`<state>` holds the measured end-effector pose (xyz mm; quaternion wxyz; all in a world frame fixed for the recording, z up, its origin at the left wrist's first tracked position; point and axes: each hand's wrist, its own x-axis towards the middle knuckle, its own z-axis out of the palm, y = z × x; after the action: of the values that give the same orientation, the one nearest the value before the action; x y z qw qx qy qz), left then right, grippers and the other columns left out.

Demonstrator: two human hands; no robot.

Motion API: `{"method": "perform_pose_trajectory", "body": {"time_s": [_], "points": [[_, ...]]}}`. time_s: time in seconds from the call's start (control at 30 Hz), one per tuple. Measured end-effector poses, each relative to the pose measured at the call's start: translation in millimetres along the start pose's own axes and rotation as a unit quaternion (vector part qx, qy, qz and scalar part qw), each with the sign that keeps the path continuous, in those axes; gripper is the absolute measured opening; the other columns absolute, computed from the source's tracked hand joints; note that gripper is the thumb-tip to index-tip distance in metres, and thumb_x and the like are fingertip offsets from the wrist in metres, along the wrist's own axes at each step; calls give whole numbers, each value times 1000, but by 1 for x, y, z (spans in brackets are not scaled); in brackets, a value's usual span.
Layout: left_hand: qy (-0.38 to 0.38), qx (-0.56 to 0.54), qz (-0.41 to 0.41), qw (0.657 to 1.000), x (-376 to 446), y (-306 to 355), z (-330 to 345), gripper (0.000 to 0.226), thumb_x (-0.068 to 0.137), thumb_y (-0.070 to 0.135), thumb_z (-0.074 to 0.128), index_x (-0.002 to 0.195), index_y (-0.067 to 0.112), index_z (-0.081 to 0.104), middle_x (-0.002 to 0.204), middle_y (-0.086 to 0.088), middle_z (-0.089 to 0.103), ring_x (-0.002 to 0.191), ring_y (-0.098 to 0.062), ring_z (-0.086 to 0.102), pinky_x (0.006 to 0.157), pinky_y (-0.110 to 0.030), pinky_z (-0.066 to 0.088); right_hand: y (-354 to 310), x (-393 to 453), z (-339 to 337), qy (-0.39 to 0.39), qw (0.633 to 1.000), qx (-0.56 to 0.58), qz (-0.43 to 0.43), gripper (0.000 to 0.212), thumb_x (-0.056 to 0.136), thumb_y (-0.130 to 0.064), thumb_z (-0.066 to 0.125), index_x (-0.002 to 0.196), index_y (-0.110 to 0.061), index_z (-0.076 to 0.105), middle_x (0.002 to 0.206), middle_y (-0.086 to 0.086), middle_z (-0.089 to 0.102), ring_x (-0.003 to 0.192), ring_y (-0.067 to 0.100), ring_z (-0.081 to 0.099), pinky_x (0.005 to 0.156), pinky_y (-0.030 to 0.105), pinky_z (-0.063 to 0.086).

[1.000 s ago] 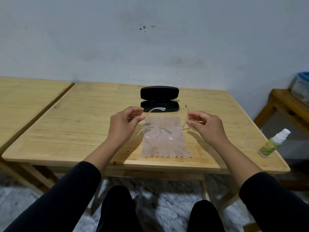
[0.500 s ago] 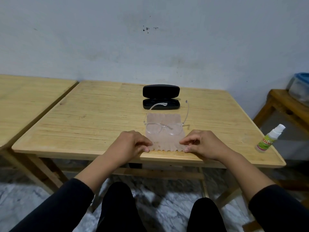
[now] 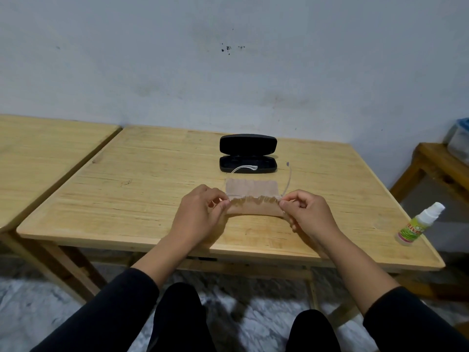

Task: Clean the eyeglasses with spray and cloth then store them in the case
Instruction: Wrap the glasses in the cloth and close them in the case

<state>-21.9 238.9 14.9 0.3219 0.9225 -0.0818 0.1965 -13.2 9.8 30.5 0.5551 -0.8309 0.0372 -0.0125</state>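
Observation:
A tan cleaning cloth (image 3: pixel 253 208) lies on the wooden table (image 3: pixel 142 189), its near edge lifted and folded back over the clear eyeglasses. My left hand (image 3: pixel 200 215) pinches the cloth's near left corner and my right hand (image 3: pixel 308 214) pinches the near right corner. The lenses are hidden under the fold; only the clear temple arms (image 3: pixel 288 177) stick out toward the open black case (image 3: pixel 247 156) behind. A small spray bottle (image 3: pixel 418 224) with a green label stands near the table's right edge, away from both hands.
A second wooden table (image 3: pixel 43 153) adjoins on the left. A lower wooden bench (image 3: pixel 441 168) with a plastic container (image 3: pixel 459 141) stands at the right by the wall. My knees sit under the table's front edge.
My hands set the glasses down on the cloth, moved to its near corners, then lifted that edge and folded it back over the lenses.

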Motion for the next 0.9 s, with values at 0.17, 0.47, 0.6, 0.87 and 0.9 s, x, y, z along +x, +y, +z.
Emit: {"method": "perform_pose_trajectory", "body": {"time_s": [0.17, 0.47, 0.6, 0.87, 0.9], "points": [[41, 3, -57, 997, 11, 7, 14, 13, 85, 32, 61, 89, 23, 68, 79, 5, 62, 71, -10, 56, 66, -20, 43, 0, 8, 11, 40, 994, 88, 51, 11, 87, -16, 62, 90, -7, 68, 74, 10, 71, 56, 15, 57, 54, 27, 50], [51, -25, -140, 988, 18, 11, 24, 26, 84, 37, 63, 101, 18, 65, 92, 0, 73, 74, -10, 61, 68, -19, 42, 7, 8, 20, 10, 995, 92, 36, 41, 91, -15, 58, 130, -17, 50, 108, 2, 69, 73, 9, 71, 60, 15, 54], [50, -28, -130, 990, 16, 6, 23, 16, 87, 31, 60, 96, 18, 66, 88, 0, 72, 71, -9, 60, 66, -16, 41, 9, 7, 16, 32, 995, 88, 14, 28, 90, -14, 57, 117, -20, 59, 99, -1, 71, 70, 11, 71, 62, 17, 55], [32, -42, -129, 990, 53, -23, 6, 14, 89, 26, 59, 95, 19, 69, 84, 3, 69, 72, -3, 56, 62, -8, 35, 18, 40, -9, 123, 991, 40, 35, 16, 89, -14, 59, 101, -15, 69, 77, 3, 69, 65, 12, 61, 60, 19, 47], [4, -48, -130, 990, 61, -26, 7, 14, 88, 27, 59, 95, 20, 70, 86, 3, 70, 75, -4, 57, 65, -11, 36, 17, 48, -10, 108, 993, 23, 35, 17, 88, -15, 60, 102, -15, 70, 78, 2, 69, 66, 11, 60, 61, 18, 45]]}}
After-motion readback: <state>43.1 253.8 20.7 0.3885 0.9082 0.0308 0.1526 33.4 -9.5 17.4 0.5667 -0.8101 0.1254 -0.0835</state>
